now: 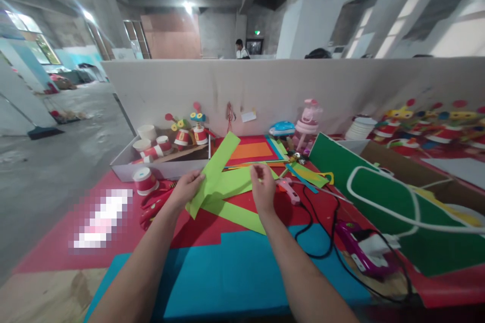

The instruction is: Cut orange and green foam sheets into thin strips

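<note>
My left hand point(189, 186) pinches the edge of a lime-green paper strip point(220, 159), which stands tilted up above the table. More lime-green strips lie below it: one green strip point(233, 184) runs behind my right hand, and a lower green strip point(237, 214) rests on the red surface. My right hand point(263, 184) is raised with curled fingers and thumb close together; whether something thin is between them I cannot make out. Just right of it lies a pink glue gun point(290, 191) with a black cord.
At left stands a white box point(125, 166) with paper cups and cup figures; a cup point(145, 180) sits before it. Blue sheeting point(227, 277) covers the front. On the right are a purple power strip point(364, 252), cords and a green-sided box point(379, 207). A partition point(170, 83) rises behind.
</note>
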Motion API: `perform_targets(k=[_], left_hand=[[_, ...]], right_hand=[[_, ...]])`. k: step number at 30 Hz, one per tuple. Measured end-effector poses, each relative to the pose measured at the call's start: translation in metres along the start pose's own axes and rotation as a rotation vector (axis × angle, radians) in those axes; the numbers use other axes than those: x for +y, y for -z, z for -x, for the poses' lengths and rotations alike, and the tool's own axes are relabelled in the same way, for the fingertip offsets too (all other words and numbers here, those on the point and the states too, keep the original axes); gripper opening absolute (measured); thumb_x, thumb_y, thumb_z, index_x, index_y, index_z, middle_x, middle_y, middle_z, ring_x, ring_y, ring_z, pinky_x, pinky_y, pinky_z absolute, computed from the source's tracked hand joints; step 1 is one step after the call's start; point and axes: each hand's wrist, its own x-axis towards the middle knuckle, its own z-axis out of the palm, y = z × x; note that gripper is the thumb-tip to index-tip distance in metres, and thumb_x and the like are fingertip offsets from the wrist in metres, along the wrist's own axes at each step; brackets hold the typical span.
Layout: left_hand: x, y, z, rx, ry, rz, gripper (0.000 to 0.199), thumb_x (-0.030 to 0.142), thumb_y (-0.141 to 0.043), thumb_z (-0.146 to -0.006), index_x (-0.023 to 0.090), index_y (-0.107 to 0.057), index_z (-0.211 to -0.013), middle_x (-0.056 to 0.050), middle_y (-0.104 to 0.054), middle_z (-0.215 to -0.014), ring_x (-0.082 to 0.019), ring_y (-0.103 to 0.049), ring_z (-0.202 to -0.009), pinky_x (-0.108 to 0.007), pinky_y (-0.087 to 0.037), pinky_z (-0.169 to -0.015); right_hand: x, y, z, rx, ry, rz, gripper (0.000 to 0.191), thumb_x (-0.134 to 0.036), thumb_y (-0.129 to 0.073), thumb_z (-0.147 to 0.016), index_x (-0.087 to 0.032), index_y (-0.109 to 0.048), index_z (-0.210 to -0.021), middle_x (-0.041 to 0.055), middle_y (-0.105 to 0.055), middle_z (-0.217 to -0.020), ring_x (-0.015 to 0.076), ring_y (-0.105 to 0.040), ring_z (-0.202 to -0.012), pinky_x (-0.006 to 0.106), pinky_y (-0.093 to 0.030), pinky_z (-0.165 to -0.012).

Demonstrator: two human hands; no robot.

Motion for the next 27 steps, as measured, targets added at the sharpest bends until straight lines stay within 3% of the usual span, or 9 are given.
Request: perform_targets(k=[3, 5, 7, 9, 11, 15, 18, 21, 27], left_hand=[[0.001, -0.011, 0.004, -0.163, 0.039, 0.144, 0.044, 0.059, -0.069, -0.074, 0.016, -0.060, -0.084, 0.001, -0.062, -0.066, -0.014, -0.058, -0.059, -0.024, -0.046, -0.060], [0.000, -0.016, 0.005, -0.250, 0.031, 0.082, 0.046, 0.061, -0.066, -0.077, 0.016, -0.060, -0.083, 0.000, -0.062, -0.066, -0.013, -0.057, -0.058, -0.023, -0.044, -0.057], [-0.001, -0.016, 0.005, -0.275, -0.024, -0.088, 0.045, 0.060, -0.056, -0.085, 0.016, -0.061, -0.080, 0.000, -0.062, -0.066, -0.013, -0.056, -0.058, -0.024, -0.043, -0.055], [-0.001, -0.013, 0.005, -0.301, -0.150, -0.351, 0.040, 0.051, -0.049, -0.091, 0.016, -0.064, -0.081, -0.003, -0.065, -0.074, -0.015, -0.058, -0.065, -0.026, -0.045, -0.062], [0.001, -0.011, 0.008, -0.411, -0.297, -0.650, 0.025, 0.040, -0.057, -0.087, 0.018, -0.069, -0.088, -0.006, -0.069, -0.089, -0.019, -0.062, -0.082, -0.030, -0.048, -0.077], [0.003, -0.024, 0.017, -0.542, -0.424, -1.087, 0.029, 0.027, -0.071, -0.075, 0.021, -0.071, -0.103, -0.009, -0.067, -0.108, -0.025, -0.059, -0.104, -0.035, -0.046, -0.090], [-0.001, -0.041, 0.018, -0.486, -0.411, -1.248, 0.016, 0.017, -0.060, -0.080, 0.017, -0.070, -0.092, -0.010, -0.067, -0.099, -0.024, -0.061, -0.097, -0.032, -0.047, -0.082], [-0.006, -0.046, 0.015, -0.331, -0.343, -1.254, 0.018, 0.012, -0.052, -0.082, 0.017, -0.068, -0.087, -0.009, -0.068, -0.095, -0.021, -0.064, -0.090, -0.028, -0.045, -0.072], [0.018, -0.031, 0.004, 0.322, -0.251, -1.092, 0.018, 0.021, -0.048, -0.091, 0.021, -0.062, -0.104, -0.004, -0.069, -0.088, -0.018, -0.063, -0.081, -0.026, -0.041, -0.069]], right_hand=[[0.009, -0.014, 0.009, -0.435, -0.374, -0.205, 0.042, -0.056, -0.073, -0.074, -0.018, -0.063, -0.086, 0.0015, -0.066, -0.073, 0.0136, -0.058, -0.063, 0.026, -0.048, -0.058], [0.012, -0.021, 0.012, -0.575, -0.495, -0.270, 0.044, -0.056, -0.081, -0.065, -0.017, -0.063, -0.076, -0.0023, -0.061, -0.060, 0.0099, -0.051, -0.051, 0.022, -0.042, -0.048], [0.011, -0.020, 0.007, -0.477, -0.499, -0.308, 0.045, -0.054, -0.084, -0.060, -0.017, -0.058, -0.065, -0.0054, -0.054, -0.049, 0.0071, -0.044, -0.043, 0.020, -0.035, -0.041], [0.009, -0.006, -0.005, -0.263, -0.477, -0.453, 0.044, -0.048, -0.087, -0.058, -0.019, -0.054, -0.063, -0.0075, -0.052, -0.048, 0.0060, -0.044, -0.042, 0.018, -0.033, -0.040], [0.008, 0.014, -0.021, -0.097, -0.499, -0.672, 0.044, -0.044, -0.088, -0.056, -0.021, -0.051, -0.065, -0.0107, -0.049, -0.047, 0.0046, -0.039, -0.038, 0.016, -0.029, -0.035], [0.010, 0.049, -0.035, -0.147, -0.484, -0.950, 0.040, -0.043, -0.079, -0.069, -0.022, -0.046, -0.062, -0.0116, -0.039, -0.043, 0.0044, -0.032, -0.032, 0.017, -0.028, -0.031], [0.010, 0.055, -0.027, -0.350, -0.454, -0.974, 0.034, -0.039, -0.074, -0.073, -0.022, -0.046, -0.064, -0.0093, -0.044, -0.049, 0.0048, -0.037, -0.034, 0.017, -0.031, -0.033], [0.007, 0.056, -0.019, -0.530, -0.390, -1.038, 0.033, -0.037, -0.073, -0.074, -0.022, -0.045, -0.065, -0.0098, -0.045, -0.052, 0.0026, -0.027, -0.032, 0.015, -0.028, -0.032], [0.007, 0.062, -0.018, -0.643, -0.264, -1.141, 0.031, -0.037, -0.070, -0.081, -0.023, -0.044, -0.072, -0.0140, -0.043, -0.050, -0.0007, -0.003, -0.028, 0.013, -0.016, -0.027]])
